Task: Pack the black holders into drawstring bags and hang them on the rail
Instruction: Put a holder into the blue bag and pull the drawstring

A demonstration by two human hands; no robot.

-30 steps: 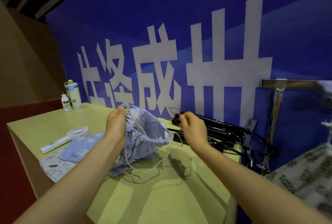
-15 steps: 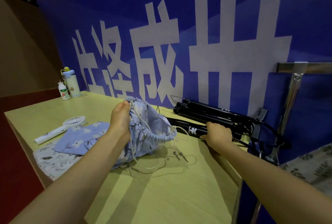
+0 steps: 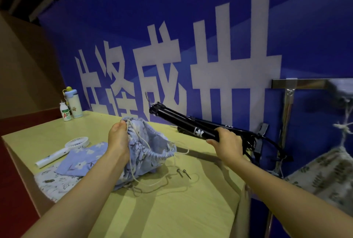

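- A blue banner wall with big white characters [image 3: 191, 46] runs behind everything.
- The pale yellow-green worktop [image 3: 172, 209] carries the packing. Folded blue flowered cloths [image 3: 82, 159] lie near its left edge.
- A chrome metal rail [image 3: 305, 83] stands past the right edge. A leaf-printed fabric bag [image 3: 324, 172] appears to hang from it by a knotted cord.
- The long black tubular holder [image 3: 183, 123] is up off the worktop, above the far right part. It is tilted, with its free end raised towards the banner.
- The right hand [image 3: 227, 142] has its grip wrapped round the holder's lower end.
- More black holders [image 3: 238, 132] lie heaped at the far right corner, mixed with cables.
- The blue floral drawstring bag [image 3: 149, 148] slumps mid-worktop with its gathered mouth gaping to the right.
- The left hand [image 3: 117, 140] pinches one side of the bag's rim, cord included.
- To my eye the risk is at the mouth. It is held on one side only, so the far lip sags, and the holder's knobbly end could catch the gathers or shove the bag along the worktop.
- The loose white cord [image 3: 152, 184], with its two metal tips [image 3: 181, 173], trails towards the near edge. It could be dragged inside or snag.
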